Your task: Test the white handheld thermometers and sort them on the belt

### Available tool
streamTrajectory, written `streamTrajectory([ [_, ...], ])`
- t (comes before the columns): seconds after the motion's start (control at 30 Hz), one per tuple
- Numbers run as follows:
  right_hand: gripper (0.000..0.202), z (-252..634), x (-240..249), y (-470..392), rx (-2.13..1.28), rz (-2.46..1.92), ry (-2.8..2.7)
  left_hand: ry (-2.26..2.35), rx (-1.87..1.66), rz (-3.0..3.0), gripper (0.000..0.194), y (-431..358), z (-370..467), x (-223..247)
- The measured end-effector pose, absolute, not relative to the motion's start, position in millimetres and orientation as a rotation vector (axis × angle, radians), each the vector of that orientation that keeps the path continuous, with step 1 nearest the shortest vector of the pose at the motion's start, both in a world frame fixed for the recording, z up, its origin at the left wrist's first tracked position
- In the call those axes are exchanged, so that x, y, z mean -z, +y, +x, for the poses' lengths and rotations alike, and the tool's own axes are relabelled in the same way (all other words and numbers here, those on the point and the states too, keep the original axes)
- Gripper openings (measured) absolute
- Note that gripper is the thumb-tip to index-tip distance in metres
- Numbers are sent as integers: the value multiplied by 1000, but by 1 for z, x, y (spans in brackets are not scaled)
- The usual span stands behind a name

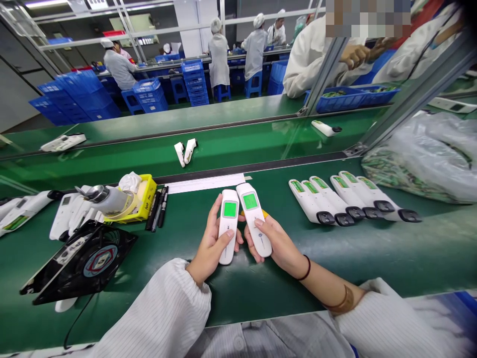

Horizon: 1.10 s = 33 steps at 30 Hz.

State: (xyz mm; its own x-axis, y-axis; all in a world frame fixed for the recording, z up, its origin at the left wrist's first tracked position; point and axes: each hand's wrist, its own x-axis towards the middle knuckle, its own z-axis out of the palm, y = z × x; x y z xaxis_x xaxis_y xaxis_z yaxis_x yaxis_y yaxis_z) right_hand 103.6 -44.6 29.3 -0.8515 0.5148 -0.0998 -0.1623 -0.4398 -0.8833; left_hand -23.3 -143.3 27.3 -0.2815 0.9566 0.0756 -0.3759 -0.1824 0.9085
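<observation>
My left hand grips a white handheld thermometer whose small screen glows green. My right hand holds a second white thermometer, also lit green, right beside the first. Both devices are held upright over the green workbench, screens facing me, my thumbs resting on their fronts. A row of several more white thermometers lies on the bench to the right of my hands.
A black fan and a yellow tray with a metal dispenser sit at left, pens beside them. More thermometers lie on the conveyor. A plastic bag sits at right. Other workers stand and sit behind blue crates.
</observation>
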Motion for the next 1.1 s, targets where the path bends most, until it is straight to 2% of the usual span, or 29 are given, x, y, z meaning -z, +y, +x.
streamTrajectory([
  [0.23, 31, 102, -25, -36, -2431, -768, -1160, 1055, -1680, 603, 67, -136, -28, -32],
  [0.4, 22, 102, -25, -36, -2524, -623, -1134, 1136, -1737, 454, 69, -135, -32, -29],
  [0.47, 21, 102, -25, -38, -2475, -548, -1234, 1158, -1772, 520, 78, -136, -32, -27],
  [0.6, 38, 101, -20, -44, -2311, -447, -1664, 1160, -1794, 656, 92, -139, -28, -25],
  [0.67, 39, 102, -17, -47, -2239, -498, -1786, 1188, -1793, 710, 97, -140, -25, -25],
  [0.87, 42, 104, -16, -52, -1990, -698, -1922, 1208, -1876, 776, 98, -143, -22, -26],
  [1.1, 42, 100, -13, -58, -2242, -650, -1733, 1152, -1854, 687, 93, -143, -19, -28],
])
